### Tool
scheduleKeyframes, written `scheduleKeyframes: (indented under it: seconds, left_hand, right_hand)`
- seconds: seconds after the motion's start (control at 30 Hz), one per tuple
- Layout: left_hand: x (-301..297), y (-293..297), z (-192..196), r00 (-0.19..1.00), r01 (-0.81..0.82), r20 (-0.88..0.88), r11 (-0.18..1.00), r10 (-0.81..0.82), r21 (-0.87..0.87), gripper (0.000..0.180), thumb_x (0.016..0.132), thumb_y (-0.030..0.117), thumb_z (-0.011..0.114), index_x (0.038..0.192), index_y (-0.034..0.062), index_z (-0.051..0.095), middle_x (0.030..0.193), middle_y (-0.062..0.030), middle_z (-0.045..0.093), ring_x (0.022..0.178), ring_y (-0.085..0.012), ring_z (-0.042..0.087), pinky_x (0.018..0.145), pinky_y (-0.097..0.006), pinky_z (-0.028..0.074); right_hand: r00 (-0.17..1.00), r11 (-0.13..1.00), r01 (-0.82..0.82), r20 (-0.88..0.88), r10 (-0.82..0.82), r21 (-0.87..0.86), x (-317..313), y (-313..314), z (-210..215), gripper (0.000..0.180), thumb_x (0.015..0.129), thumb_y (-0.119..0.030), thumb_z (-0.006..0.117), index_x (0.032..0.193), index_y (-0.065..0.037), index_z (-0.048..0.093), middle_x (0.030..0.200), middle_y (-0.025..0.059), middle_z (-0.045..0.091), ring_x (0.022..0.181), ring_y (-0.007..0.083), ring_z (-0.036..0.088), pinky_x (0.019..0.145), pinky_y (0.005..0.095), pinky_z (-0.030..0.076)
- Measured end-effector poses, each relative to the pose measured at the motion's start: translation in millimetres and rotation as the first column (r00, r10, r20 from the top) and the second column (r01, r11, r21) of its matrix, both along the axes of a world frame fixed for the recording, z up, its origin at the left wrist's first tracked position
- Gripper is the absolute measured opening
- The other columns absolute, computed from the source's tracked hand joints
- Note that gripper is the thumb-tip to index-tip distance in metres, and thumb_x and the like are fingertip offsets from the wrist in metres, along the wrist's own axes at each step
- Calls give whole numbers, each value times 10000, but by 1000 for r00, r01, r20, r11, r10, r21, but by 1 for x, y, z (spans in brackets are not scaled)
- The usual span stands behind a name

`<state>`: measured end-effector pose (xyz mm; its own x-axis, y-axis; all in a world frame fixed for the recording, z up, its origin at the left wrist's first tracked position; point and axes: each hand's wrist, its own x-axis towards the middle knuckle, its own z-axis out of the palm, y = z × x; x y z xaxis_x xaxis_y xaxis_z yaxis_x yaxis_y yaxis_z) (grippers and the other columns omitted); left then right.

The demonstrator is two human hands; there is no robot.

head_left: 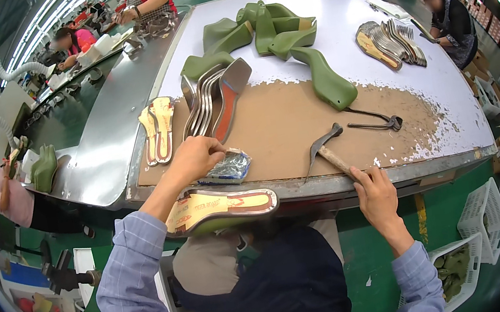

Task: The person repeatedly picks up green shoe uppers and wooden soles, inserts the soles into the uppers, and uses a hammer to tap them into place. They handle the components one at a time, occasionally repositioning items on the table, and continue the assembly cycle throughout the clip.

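My right hand (376, 196) is closed round the wooden handle of a hammer (333, 157), whose dark, curved head rests on the brown board at the table's near edge. The fingers of my left hand (201, 156) are pinched together above a small blue-rimmed box (230, 166) lined with clear plastic. Anything between those fingertips is too small to make out. In front of me, under my left forearm, a green shoe last (224, 224) lies sole up, bearing a yellow and brown insole (224, 206).
A pair of insoles (159, 130) and a row of dark-edged soles (217, 100) lie at left. Pincers (378, 121) sit at right, beside a green last (325, 76). More lasts (265, 28) are heaped behind. Further insoles (388, 43) stand far right. Several people work nearby.
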<state>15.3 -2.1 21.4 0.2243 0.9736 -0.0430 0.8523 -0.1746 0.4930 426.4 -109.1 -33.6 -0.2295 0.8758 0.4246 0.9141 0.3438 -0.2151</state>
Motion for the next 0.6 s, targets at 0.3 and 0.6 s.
scheduleKeyframes:
  seconds: [0.3,0.6]
  left_hand:
    - [0,-17,14,985,-14,170,992,-8,129,185,954,116,668,1066,-17,729,837,-128,731,736,-171,669,721,-321,539]
    - [60,-103,43,944,36,323,995,-63,89,164,924,56,694,1072,-7,724,934,-137,763,897,-184,747,769,-307,575]
  right_hand:
    - [1000,999,-20,1,20,45,-2,0,-1,431,827,-68,745,1248,-133,673,958,84,575,854,284,579,717,408,512]
    - [999,999,-2,32,0,46,-2,0,-3,439,829,-62,738,1257,-125,667,964,86,579,856,291,576,719,407,512]
